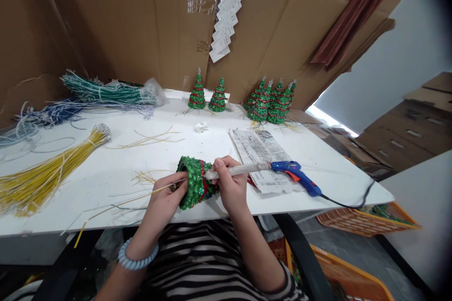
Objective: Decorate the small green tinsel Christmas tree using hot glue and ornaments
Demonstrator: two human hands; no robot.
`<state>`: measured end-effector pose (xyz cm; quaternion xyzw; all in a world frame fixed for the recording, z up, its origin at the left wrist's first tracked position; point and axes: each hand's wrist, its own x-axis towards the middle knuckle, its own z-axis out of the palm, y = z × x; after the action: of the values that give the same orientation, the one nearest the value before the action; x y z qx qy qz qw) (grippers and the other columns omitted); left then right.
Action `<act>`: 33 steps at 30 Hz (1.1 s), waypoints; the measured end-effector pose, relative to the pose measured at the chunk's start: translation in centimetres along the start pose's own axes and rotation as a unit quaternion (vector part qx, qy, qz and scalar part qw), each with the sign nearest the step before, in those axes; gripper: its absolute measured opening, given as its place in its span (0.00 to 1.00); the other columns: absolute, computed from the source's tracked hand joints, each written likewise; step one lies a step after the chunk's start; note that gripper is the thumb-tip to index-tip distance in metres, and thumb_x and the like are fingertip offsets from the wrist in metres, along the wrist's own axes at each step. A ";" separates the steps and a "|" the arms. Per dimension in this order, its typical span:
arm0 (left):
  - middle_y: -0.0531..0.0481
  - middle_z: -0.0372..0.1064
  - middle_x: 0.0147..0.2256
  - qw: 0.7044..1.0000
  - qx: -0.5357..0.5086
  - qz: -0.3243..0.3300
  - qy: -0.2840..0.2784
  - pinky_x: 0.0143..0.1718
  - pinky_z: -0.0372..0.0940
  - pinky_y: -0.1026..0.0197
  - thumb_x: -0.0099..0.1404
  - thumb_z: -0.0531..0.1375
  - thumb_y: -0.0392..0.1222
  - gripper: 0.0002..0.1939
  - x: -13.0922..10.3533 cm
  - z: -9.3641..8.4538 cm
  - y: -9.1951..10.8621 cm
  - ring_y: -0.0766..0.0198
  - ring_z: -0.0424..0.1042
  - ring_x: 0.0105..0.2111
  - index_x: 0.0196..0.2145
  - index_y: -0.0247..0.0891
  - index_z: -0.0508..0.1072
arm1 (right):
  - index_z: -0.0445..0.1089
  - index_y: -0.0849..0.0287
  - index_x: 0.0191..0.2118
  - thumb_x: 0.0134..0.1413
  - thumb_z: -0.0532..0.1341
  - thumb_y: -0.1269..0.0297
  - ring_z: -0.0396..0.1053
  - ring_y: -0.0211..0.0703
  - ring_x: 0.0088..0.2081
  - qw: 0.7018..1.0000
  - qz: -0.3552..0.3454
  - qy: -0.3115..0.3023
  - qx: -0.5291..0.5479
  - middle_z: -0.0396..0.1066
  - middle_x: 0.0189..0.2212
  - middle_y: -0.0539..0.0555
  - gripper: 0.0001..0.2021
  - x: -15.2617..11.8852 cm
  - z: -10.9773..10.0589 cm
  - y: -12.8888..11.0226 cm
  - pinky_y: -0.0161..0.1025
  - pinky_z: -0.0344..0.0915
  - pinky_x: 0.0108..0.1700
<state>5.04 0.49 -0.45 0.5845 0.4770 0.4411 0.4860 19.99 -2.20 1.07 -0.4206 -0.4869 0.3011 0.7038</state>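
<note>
A small green beaded Christmas tree (195, 187) with red trim lies tilted between my hands, its hollow base facing left. My left hand (165, 200) is closed at that base, thumb and finger pinching a thin yellow wire (136, 196) that trails left. Beside the tree, my right hand (231, 188) curls its fingers around a pale rod (250, 168), whose near end touches or almost touches the tree's side. Whether these fingers also grip the tree's hidden tip, I cannot tell. The rod's far end meets a blue glue gun (287, 166) with an orange trigger.
Newspaper (264, 150) lies under the gun, whose black cord (348, 206) runs right. Yellow wires (60, 169) and green wires (109, 91) lie bundled at left. Finished-looking trees (263, 103) stand along the cardboard wall (120, 19). Orange crates (367, 221) sit below the table's right edge.
</note>
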 end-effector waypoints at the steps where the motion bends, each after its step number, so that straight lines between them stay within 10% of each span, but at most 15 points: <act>1: 0.40 0.80 0.33 1.000 0.000 0.000 0.001 0.35 0.69 0.58 0.48 0.64 0.52 0.19 0.0 0.0 0.0 0.53 0.76 0.32 0.30 0.32 0.80 | 0.67 0.58 0.22 0.58 0.61 0.54 0.59 0.30 0.18 1.000 0.001 -0.004 0.001 0.64 0.15 0.45 0.17 0.0 0.0 0.0 0.30 0.55 0.21; 33: 0.41 0.80 0.31 1.000 0.010 0.019 -0.001 0.33 0.70 0.59 0.49 0.64 0.51 0.18 0.1 -0.1 0.1 0.56 0.75 0.30 0.30 0.33 0.81 | 0.66 0.58 0.21 0.57 0.61 0.52 0.59 0.32 0.18 1.000 0.008 0.000 -0.011 0.63 0.15 0.45 0.19 0.0 0.0 -0.1 0.32 0.55 0.21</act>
<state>5.01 0.55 -0.33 0.5986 0.4697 0.4446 0.4726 20.03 -2.24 1.12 -0.4324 -0.4871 0.3011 0.6965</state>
